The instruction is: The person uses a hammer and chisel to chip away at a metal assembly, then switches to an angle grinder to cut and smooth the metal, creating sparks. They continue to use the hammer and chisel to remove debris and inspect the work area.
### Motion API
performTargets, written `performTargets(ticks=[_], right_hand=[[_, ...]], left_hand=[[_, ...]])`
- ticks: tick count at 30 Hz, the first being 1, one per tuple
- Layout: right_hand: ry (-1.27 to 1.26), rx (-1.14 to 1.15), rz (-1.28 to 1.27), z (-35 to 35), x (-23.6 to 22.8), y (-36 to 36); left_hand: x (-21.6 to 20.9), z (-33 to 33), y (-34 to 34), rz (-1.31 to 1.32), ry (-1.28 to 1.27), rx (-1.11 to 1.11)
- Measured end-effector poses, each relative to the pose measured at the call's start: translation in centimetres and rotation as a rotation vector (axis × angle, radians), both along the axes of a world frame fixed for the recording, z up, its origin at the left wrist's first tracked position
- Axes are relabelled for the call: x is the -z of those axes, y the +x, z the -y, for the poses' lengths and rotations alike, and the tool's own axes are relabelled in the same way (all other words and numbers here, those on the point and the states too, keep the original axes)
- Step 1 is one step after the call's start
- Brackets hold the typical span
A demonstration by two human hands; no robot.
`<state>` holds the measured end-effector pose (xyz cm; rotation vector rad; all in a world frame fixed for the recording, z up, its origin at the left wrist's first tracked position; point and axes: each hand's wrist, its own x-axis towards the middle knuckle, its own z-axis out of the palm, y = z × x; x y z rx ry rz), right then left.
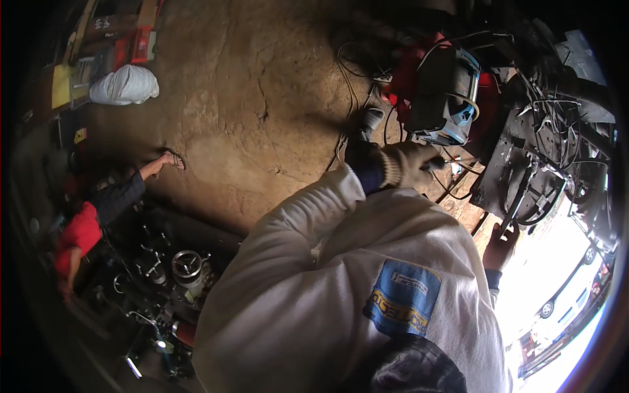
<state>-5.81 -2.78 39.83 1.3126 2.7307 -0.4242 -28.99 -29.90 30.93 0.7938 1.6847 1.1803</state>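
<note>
Holding a long grey metal bar [520, 202] near its lower end with the right hand [500, 247], fingers curled closely around it. Running slantwise up from that grip, past the lower right corner of a dark metal plate [495, 180]. Beside the plate's upper right edge, a tangle of black cables [549, 114].

Reaching with the left hand [411, 165], in a tan glove with a ribbed cuff, to a spot left of the plate's left edge. Bending the fingers partway, in blur and shadow; cannot tell of any hold on a thing there. Just above, near the upper right of the brown floor [229, 92], a boxy blue and grey machine [462, 98].

Near the floor's upper left corner, a white sack [124, 85]. Toward its lower left edge, a person in a red top [80, 237], and dark machinery with a round handwheel [187, 264]. Far right, in glaring light, a pale vehicle [570, 298].
</note>
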Motion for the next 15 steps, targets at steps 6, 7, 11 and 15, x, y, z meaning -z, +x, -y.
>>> performTargets(ticks=[6, 7, 11, 15], right_hand=[[-0.347, -0.024, -0.284, -2.2, 1.4, 2.1], [-0.402, -0.065, -0.375, -2.8, 1.8, 2.4], [-0.412, -0.155, -0.336, -5.1, 3.1, 1.8], [-0.452, -0.120, -0.368, -3.9, 2.9, 1.5]], left_hand=[[1.9, 5.4, 3.7, -0.334, -0.136, -0.385], [2.5, 5.8, 4.7, -0.339, -0.130, -0.441], [3.5, 7.4, 9.8, -0.239, -0.172, -0.589], [0.3, 10.6, 14.6, -0.059, -0.362, -0.701]])
